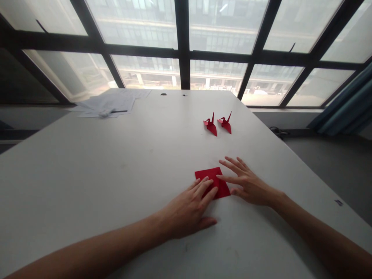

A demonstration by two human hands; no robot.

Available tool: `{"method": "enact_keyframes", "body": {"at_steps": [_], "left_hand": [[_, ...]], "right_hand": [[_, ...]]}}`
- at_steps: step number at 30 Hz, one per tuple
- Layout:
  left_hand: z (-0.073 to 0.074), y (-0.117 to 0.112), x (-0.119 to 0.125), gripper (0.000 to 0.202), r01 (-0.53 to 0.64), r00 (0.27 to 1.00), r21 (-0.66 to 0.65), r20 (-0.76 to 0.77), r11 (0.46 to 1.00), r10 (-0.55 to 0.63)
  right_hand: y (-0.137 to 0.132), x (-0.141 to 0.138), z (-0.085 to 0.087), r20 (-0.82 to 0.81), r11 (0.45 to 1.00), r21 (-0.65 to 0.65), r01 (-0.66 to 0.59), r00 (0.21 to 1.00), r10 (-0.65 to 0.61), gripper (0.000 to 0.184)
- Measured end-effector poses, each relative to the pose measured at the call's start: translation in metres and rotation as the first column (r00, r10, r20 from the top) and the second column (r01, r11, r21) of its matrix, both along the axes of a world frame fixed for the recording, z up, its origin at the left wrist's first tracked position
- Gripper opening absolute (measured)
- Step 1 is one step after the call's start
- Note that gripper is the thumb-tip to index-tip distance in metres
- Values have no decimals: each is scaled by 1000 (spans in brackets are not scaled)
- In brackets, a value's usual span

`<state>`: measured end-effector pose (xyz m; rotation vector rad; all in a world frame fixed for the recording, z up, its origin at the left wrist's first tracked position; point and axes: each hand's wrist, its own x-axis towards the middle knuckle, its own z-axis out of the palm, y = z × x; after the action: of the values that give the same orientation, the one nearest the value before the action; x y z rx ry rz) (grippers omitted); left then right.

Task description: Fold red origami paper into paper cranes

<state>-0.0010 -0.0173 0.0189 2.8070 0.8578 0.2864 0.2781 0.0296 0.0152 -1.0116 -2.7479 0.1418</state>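
Note:
A red square of paper (213,177) lies flat on the white table (116,166) in front of me. My left hand (188,209) rests on the table with its fingers stretched out, the fingertips pressing on the paper's near left part. My right hand (247,182) lies flat and open at the paper's right edge, the index finger touching it. Farther back stand two folded red paper cranes, the left crane (210,125) and the right crane (226,123), side by side.
A loose pile of white sheets with a pen (106,106) lies at the table's far left corner. Two small dark holes (163,94) mark the far edge. Large dark-framed windows rise behind; a blue curtain (345,108) hangs at the right, beyond the table's right edge.

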Motion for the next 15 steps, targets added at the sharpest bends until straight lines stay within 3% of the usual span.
{"method": "enact_keyframes", "body": {"at_steps": [10, 15], "left_hand": [[-1, 1, -1, 75, 5, 1000, -22, 21, 1000, -5], [-1, 1, -1, 76, 30, 999, -24, -26, 999, -30]], "right_hand": [[-1, -3, -2, 40, 999, -47, 10, 999, -8, 59], [-1, -3, -3, 45, 999, -27, 30, 999, -28, 54]]}}
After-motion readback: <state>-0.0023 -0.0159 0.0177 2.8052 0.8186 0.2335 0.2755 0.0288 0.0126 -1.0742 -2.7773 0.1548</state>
